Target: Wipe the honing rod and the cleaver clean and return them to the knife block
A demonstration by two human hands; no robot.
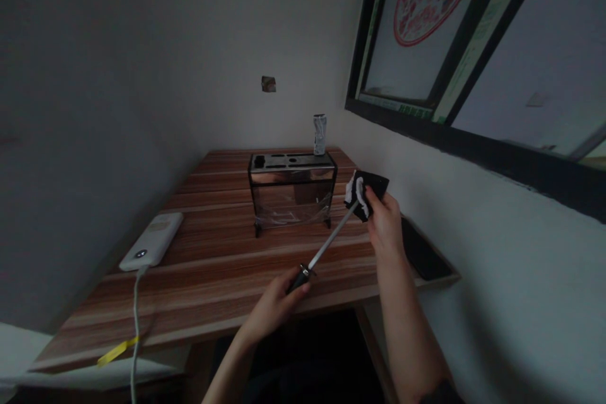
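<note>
My left hand (277,303) is closed around the black handle of a sharpening steel (329,241), whose thin metal rod points up and to the right. My right hand (384,219) is closed on a black and white cloth (363,192) that is wrapped over the rod's tip. Both hands are above the front right part of a wooden table (213,265). Behind the rod stands a metal knife holder (292,192) with slots in its top and a clear front panel.
A white power bank (152,240) with a white cable (136,322) and a yellow tag lies at the table's left. A small can (320,134) stands at the back by the wall. A dark flat object (421,255) lies along the right edge. A window is at upper right.
</note>
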